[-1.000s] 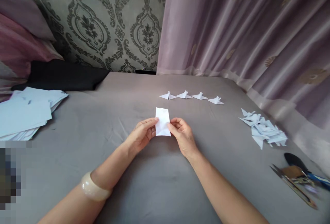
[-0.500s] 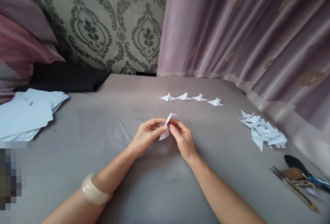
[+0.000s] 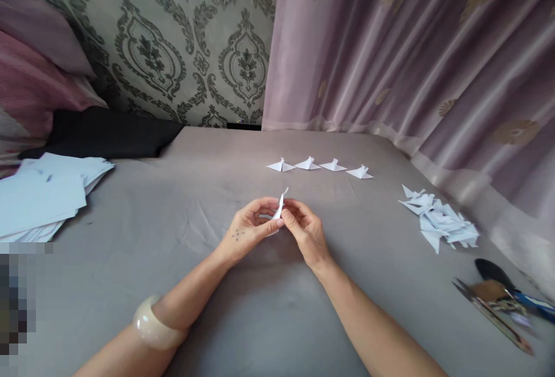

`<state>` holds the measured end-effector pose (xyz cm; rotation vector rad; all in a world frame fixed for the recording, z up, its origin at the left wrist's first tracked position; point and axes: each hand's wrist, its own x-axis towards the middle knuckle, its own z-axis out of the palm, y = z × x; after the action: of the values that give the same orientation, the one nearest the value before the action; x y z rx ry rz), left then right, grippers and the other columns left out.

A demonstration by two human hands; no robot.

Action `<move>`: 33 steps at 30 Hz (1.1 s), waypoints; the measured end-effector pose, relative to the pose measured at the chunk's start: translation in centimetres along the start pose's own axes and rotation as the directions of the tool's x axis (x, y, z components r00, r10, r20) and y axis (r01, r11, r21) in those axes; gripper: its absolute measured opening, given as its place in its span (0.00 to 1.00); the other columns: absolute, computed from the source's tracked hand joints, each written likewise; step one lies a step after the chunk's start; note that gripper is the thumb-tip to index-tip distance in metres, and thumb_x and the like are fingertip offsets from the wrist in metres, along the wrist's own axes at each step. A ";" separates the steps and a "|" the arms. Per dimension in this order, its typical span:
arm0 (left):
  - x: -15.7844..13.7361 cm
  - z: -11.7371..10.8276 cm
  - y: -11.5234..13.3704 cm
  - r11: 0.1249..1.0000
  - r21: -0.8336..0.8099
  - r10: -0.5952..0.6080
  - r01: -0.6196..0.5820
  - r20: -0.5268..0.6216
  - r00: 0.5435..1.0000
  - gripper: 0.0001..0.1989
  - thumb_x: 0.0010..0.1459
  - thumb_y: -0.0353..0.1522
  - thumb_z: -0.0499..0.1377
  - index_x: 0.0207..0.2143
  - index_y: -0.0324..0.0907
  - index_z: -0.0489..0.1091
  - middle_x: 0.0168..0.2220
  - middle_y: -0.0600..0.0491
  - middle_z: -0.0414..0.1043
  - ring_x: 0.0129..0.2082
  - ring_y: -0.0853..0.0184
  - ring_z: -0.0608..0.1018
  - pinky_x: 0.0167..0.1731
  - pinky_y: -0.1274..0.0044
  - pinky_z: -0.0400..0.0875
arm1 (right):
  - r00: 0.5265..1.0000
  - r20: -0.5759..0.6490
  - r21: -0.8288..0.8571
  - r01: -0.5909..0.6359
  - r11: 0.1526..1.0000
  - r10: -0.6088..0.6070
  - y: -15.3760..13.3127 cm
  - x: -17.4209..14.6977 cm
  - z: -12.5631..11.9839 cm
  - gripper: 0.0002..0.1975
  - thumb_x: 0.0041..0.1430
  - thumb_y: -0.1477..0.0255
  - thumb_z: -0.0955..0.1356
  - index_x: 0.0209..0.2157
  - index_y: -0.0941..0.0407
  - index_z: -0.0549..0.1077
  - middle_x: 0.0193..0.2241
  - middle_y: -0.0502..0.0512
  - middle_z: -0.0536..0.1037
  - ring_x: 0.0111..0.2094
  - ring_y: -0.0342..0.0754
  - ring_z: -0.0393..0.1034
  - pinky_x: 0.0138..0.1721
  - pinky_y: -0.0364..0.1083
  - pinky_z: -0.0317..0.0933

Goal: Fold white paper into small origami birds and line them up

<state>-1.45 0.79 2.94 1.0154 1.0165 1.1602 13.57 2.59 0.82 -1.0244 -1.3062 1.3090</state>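
Between both hands I hold a small white folded paper figure (image 3: 281, 206), its narrow tip pointing up and away from me. My left hand (image 3: 250, 228) pinches it between thumb and fingers from the left, and a bangle sits on that forearm. From the right, my right hand (image 3: 306, 228) closes thumb and fingers on the same paper. Much of the figure is hidden behind the thumbs. Beyond my hands stands a row of several white folded paper birds (image 3: 307, 163) on the grey sheet.
A heap of flat folded paper figures (image 3: 446, 220) lies to the right. Nearer are scissors (image 3: 489, 313) and other small items. At left is a stack of white paper sheets (image 3: 47, 192), with a black cloth (image 3: 108, 134) behind it. A curtain (image 3: 390, 47) borders the far right.
The folded paper has turned in my fingers: its top now looks narrow and edge-on, and its lower flap is mostly hidden behind my thumbs. Both hands stay in nearly the same place.
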 end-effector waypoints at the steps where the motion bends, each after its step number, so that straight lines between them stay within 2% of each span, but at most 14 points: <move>1: 0.0 0.0 0.0 1.000 0.021 0.013 -0.013 0.008 1.000 0.18 0.48 0.35 0.69 0.42 0.43 0.74 0.40 0.50 0.73 0.41 0.64 0.74 0.41 0.73 0.71 | 1.000 0.004 0.006 0.002 1.000 -0.002 0.0 0.0 0.0 0.18 0.55 0.60 0.70 0.45 0.53 0.74 0.40 0.56 0.79 0.41 0.51 0.74 0.41 0.48 0.69; 5: 0.1 -0.3 -0.4 0.990 0.118 0.079 -0.083 0.036 0.996 0.17 0.50 0.35 0.67 0.43 0.44 0.75 0.45 0.48 0.70 0.43 0.63 0.74 0.44 0.72 0.71 | 1.000 0.022 0.008 0.014 1.000 -0.014 0.0 0.0 -0.1 0.16 0.56 0.60 0.69 0.44 0.53 0.75 0.37 0.55 0.80 0.38 0.50 0.74 0.42 0.49 0.68; 9: 0.0 -0.3 -0.3 0.978 0.159 0.126 -0.133 0.055 0.991 0.16 0.51 0.35 0.66 0.43 0.45 0.76 0.46 0.48 0.68 0.44 0.62 0.73 0.45 0.72 0.72 | 0.999 0.025 -0.041 0.021 0.999 -0.020 -0.1 0.0 -0.3 0.16 0.57 0.60 0.68 0.43 0.53 0.77 0.39 0.55 0.80 0.41 0.52 0.74 0.45 0.50 0.67; 15: 0.0 -0.2 0.0 0.991 0.117 0.068 -0.066 -0.010 0.998 0.14 0.51 0.37 0.66 0.42 0.44 0.76 0.42 0.49 0.72 0.41 0.63 0.75 0.38 0.76 0.72 | 0.998 0.060 -0.008 0.005 1.000 -0.005 -0.1 -0.1 -0.3 0.17 0.58 0.60 0.68 0.46 0.53 0.76 0.43 0.56 0.78 0.44 0.52 0.73 0.45 0.49 0.67; 24: 0.1 -0.4 -0.5 0.998 0.065 0.015 -0.016 0.005 1.000 0.19 0.51 0.38 0.66 0.44 0.41 0.72 0.40 0.50 0.72 0.37 0.66 0.76 0.34 0.76 0.71 | 0.998 0.060 0.077 -0.034 0.996 0.030 -0.1 0.0 -0.1 0.18 0.56 0.60 0.70 0.46 0.54 0.76 0.43 0.56 0.79 0.42 0.52 0.73 0.39 0.48 0.70; 29: 0.3 -0.5 -0.6 0.998 0.060 0.018 -0.018 0.000 1.000 0.24 0.49 0.38 0.67 0.49 0.42 0.69 0.36 0.53 0.70 0.30 0.71 0.74 0.29 0.79 0.68 | 0.995 0.098 0.133 -0.039 0.990 0.026 0.0 -0.1 -0.1 0.16 0.58 0.61 0.68 0.46 0.53 0.76 0.41 0.55 0.79 0.42 0.53 0.74 0.40 0.49 0.70; 33: 0.2 -0.4 -0.3 0.995 0.099 0.031 -0.029 -0.017 0.999 0.23 0.49 0.37 0.68 0.48 0.42 0.71 0.38 0.52 0.71 0.31 0.71 0.74 0.32 0.78 0.68 | 0.990 0.131 0.179 -0.068 0.982 0.045 0.1 0.0 -0.2 0.16 0.59 0.61 0.68 0.46 0.53 0.76 0.40 0.56 0.79 0.41 0.53 0.74 0.41 0.50 0.69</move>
<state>-1.80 1.00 2.53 1.1029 1.0855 1.1549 13.72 2.57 0.70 -0.8676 -1.2316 1.5281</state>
